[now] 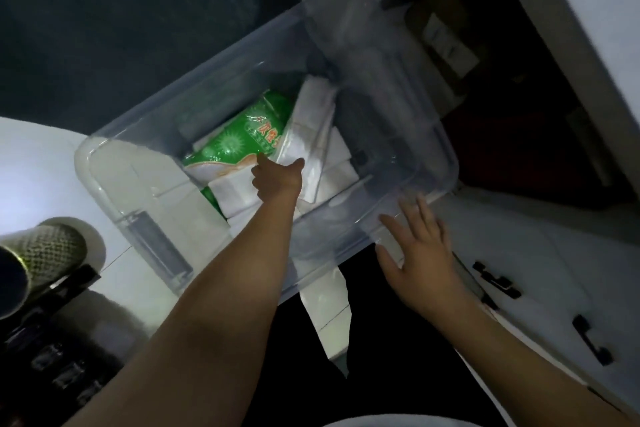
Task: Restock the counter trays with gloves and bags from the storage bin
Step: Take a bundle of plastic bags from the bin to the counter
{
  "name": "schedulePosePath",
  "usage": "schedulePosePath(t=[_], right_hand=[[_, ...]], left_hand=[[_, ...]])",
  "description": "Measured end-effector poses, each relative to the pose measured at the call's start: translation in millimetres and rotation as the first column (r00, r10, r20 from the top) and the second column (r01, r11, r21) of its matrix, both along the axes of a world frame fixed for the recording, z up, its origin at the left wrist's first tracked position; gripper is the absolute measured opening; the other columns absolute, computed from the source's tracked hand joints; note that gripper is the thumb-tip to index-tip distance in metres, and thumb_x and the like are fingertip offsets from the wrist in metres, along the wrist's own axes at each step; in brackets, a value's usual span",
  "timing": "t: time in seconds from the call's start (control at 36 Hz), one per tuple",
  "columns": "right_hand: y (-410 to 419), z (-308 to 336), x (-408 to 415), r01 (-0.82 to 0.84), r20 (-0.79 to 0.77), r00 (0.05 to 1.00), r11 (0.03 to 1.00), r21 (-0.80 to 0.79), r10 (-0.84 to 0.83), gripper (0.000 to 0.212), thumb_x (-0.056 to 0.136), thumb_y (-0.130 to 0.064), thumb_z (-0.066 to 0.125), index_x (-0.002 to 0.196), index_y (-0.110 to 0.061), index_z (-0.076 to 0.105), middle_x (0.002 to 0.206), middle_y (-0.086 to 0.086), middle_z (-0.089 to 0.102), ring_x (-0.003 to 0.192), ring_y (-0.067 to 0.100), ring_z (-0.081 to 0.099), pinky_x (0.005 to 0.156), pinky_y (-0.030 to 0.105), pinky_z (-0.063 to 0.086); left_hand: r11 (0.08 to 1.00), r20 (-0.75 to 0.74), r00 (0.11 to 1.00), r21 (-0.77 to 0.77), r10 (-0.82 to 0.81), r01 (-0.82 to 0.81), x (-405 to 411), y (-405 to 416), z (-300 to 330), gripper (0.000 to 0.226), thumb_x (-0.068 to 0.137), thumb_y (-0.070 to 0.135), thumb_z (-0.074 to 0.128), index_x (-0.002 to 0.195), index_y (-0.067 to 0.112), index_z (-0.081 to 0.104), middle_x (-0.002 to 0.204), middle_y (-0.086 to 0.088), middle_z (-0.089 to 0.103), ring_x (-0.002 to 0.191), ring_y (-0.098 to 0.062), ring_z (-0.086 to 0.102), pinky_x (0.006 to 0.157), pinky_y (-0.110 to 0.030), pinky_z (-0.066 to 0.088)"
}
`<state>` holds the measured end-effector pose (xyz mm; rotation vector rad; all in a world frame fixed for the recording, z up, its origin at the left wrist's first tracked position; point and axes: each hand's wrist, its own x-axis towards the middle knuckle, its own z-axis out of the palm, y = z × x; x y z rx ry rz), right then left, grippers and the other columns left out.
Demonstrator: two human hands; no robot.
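A clear plastic storage bin sits below me in the middle of the view. Inside lie a green printed packet and several white packets. My left hand reaches down into the bin, its fingers resting on the green packet and the white packet beside it; a firm grip cannot be seen. My right hand has its fingers spread and lies flat against the bin's near right wall.
A dark open cupboard lies to the right of the bin. A white cabinet front with black handles is at lower right. A mesh-covered cylinder stands at the left, above a dark rack.
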<state>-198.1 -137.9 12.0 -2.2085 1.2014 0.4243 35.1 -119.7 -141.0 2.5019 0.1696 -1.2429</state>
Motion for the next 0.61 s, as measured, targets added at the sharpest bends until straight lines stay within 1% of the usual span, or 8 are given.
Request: schedulePosePath(t=[0.08,0.22,0.33,0.39,0.42,0.47,0.53,0.61], right_hand=[[3,-4,-1,0.008,0.002,1.000,1.000,-0.013,-0.008,0.049,0.089,-0.030,0.063,0.136,-0.017,0.055,0.158,0.011,0.031,0.151,0.031,0.009,0.114,0.062,0.018],[5,-6,-3,0.007,-0.018,1.000,1.000,-0.013,-0.007,0.048,0.090,-0.027,0.061,0.137,-0.022,0.051,0.159,0.008,0.028,0.152,0.025,0.000,0.117,0.058,0.014],[4,-6,-4,-0.009,-0.036,0.999,1.000,-0.013,0.008,0.050,0.090,-0.031,0.060,0.139,-0.024,0.049,0.159,0.006,0.027,0.152,0.025,-0.001,0.116,0.059,0.015],[1,-4,-3,-0.025,-0.057,0.998,1.000,0.007,0.025,0.052,0.090,-0.035,0.058,0.141,-0.025,0.047,0.160,0.006,0.026,0.152,0.024,-0.002,0.117,0.058,0.014],[-1,-2,-2,-0.029,-0.068,0.997,0.999,0.020,0.031,0.053,0.090,-0.037,0.057,0.141,-0.026,0.047,0.159,0.005,0.026,0.152,0.023,-0.003,0.117,0.056,0.012],[-7,4,1,-0.001,-0.066,0.998,0.998,0.069,0.005,0.051,0.091,-0.036,0.056,0.140,-0.027,0.048,0.159,0.005,0.028,0.151,0.022,-0.001,0.119,0.053,0.009],[-14,14,5,0.068,-0.031,0.997,0.989,0.128,-0.064,0.045,0.091,-0.033,0.058,0.136,-0.026,0.053,0.156,0.005,0.034,0.151,0.022,0.007,0.118,0.048,0.009],[-24,36,11,0.123,0.048,0.990,0.975,0.187,-0.134,0.039,0.089,-0.023,0.064,0.127,-0.019,0.062,0.141,0.006,0.053,0.141,0.031,0.034,0.111,0.038,0.023]], left_hand=[[0.997,0.041,0.998,0.049,-0.057,0.055,-1,-7,-9,0.088,0.082,0.042,0.072,0.150,0.009,0.027,0.144,-0.016,0.045,0.132,-0.036,0.043,0.104,-0.046,0.039],[0.998,0.070,0.995,-0.006,-0.066,0.067,5,-9,-16,0.047,0.087,0.016,0.062,0.131,0.002,0.054,0.133,-0.018,0.059,0.123,-0.036,0.055,0.098,-0.037,0.045],[0.992,0.062,0.994,-0.086,-0.088,0.093,15,-8,-8,0.025,0.086,0.009,0.062,0.107,-0.003,0.068,0.113,-0.019,0.068,0.106,-0.033,0.064,0.073,-0.026,0.043],[0.991,-0.039,0.999,-0.137,-0.016,0.010,22,-6,1,0.015,0.082,0.006,0.066,0.097,0.001,0.067,0.099,-0.018,0.068,0.093,-0.030,0.067,0.069,-0.029,0.048],[0.984,-0.132,0.990,-0.162,0.054,-0.075,26,-4,8,0.020,0.082,0.002,0.068,0.102,0.001,0.066,0.098,-0.017,0.066,0.088,-0.028,0.066,0.067,-0.030,0.052],[0.940,-0.332,0.920,-0.191,0.207,-0.281,33,0,30,0.049,0.082,-0.007,0.069,0.129,0.000,0.056,0.111,-0.017,0.063,0.080,-0.028,0.065,0.067,-0.033,0.059],[0.904,-0.434,0.859,-0.192,0.271,-0.382,37,7,55,0.062,0.083,-0.011,0.067,0.140,0.003,0.047,0.121,-0.018,0.063,0.073,-0.023,0.064,0.074,-0.033,0.057],[0.883,-0.511,0.801,-0.154,0.312,-0.443,40,19,95,0.056,0.086,-0.009,0.064,0.138,0.005,0.048,0.093,-0.010,0.063,0.070,-0.018,0.061,0.072,-0.035,0.060]])
